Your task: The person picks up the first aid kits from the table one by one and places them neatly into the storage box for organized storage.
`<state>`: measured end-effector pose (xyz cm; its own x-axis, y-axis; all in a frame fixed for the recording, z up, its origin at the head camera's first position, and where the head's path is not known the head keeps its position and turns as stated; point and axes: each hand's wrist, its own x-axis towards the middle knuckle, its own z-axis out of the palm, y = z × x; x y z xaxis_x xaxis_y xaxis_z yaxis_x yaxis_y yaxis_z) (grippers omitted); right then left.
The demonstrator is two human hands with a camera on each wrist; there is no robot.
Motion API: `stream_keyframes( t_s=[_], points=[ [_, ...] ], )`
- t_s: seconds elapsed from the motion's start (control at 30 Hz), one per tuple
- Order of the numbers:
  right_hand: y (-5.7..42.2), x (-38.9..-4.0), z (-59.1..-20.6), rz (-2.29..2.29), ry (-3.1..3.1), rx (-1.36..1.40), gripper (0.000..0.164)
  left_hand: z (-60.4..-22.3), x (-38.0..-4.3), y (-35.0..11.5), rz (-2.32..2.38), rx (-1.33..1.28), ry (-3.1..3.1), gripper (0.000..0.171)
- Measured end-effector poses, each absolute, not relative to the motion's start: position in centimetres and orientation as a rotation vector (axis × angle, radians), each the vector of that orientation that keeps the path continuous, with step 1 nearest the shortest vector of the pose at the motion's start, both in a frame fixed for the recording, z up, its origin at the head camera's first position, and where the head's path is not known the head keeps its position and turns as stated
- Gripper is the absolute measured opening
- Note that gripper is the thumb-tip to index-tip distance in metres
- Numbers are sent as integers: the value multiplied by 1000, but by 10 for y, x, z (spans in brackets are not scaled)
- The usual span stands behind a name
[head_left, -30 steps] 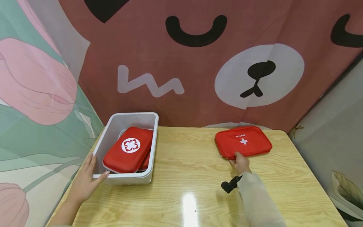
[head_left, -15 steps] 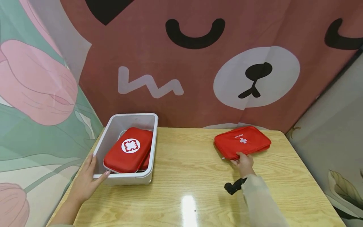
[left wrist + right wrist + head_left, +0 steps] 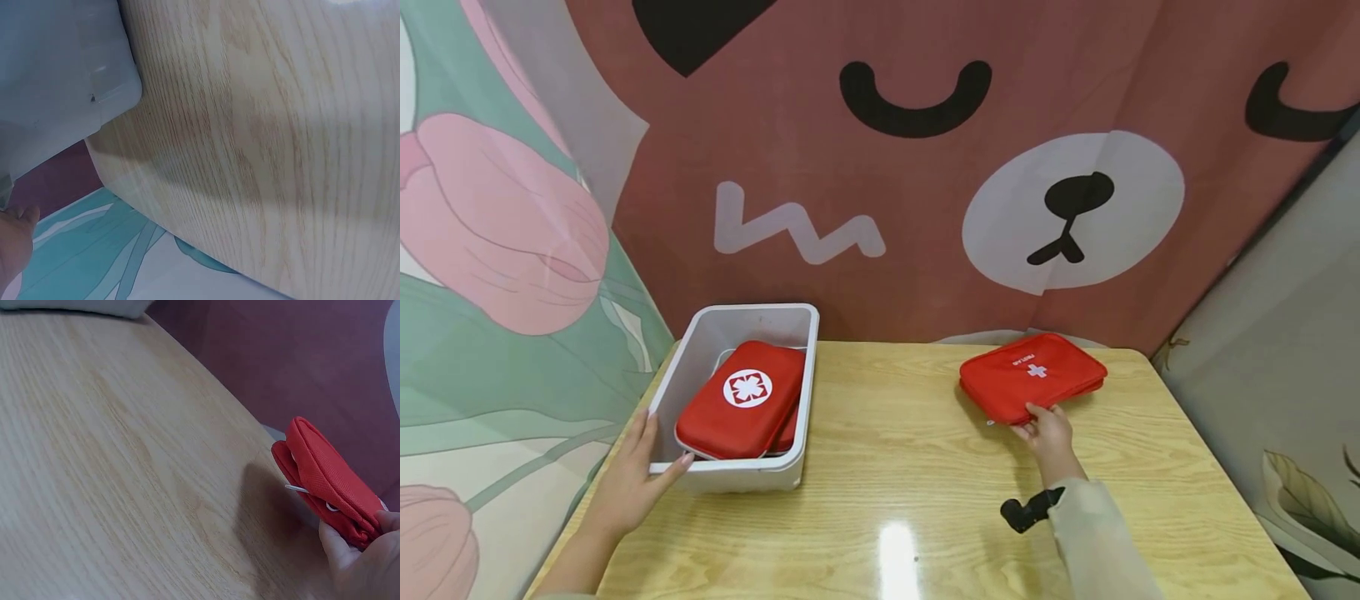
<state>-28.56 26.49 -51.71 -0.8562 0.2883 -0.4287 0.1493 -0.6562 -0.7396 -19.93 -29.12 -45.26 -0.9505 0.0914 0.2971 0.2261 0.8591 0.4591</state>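
Note:
My right hand (image 3: 1051,432) pinches the near edge of a red first aid pouch (image 3: 1000,383) with a white cross. In the right wrist view the soft pouch (image 3: 331,472) is tilted above the table, its shadow beneath it and a white zipper pull showing. My left hand (image 3: 625,483) rests on the near left corner of a light grey plastic bin (image 3: 726,479), fingers straight along its left side and thumb along the near rim. Inside the bin lies a red first aid case (image 3: 722,425) with a white round emblem, on top of another red case (image 3: 786,433), mostly hidden.
The bin stands at the left of a wooden table (image 3: 865,450), close to the back edge. A fabric backdrop (image 3: 917,292) with a bear print hangs behind. Printed cloth (image 3: 512,367) borders the left side, and a grey panel (image 3: 1292,317) the right.
The right hand has lifted the near edge of the pouch and shifted it slightly left, so it now tilts off the table. The left hand and the bin have stayed in place.

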Motion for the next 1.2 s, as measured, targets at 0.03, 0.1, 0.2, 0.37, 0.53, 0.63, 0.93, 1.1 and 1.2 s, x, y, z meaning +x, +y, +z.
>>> stream_keyframes(
  t_s=[0.03,0.1,0.2,0.37,0.53,0.63,0.93,1.1,1.2],
  points=[
    [257,-277,-499,2637,-1321,-895,63,-453,-199,-291,-730,-244,-2771,79],
    [248,-265,-481,2652,-1338,-870,45,-453,-199,-291,-729,-249,-2776,79],
    [244,-258,-475,2676,-1349,-834,23,-453,-199,-291,-731,-250,-2781,80],
    [234,-252,-472,2711,-1365,-801,22,-453,-200,-291,-725,-242,-2786,80],
    [222,-249,-474,2720,-1409,-752,24,-454,-200,-290,-718,-248,-2791,80],
    [210,-249,-473,2732,-1432,-702,24,-454,-199,-291,-701,-248,-2794,80],
    [176,-249,-467,2771,-1428,-616,32,-453,-199,-292,-713,-264,-2784,80],
    [161,-248,-463,2769,-1434,-611,37,-453,-200,-292,-726,-261,-2788,80],
    [153,-247,-462,2774,-1446,-580,41,-452,-199,-292,-724,-262,-2798,80]
  ],
)
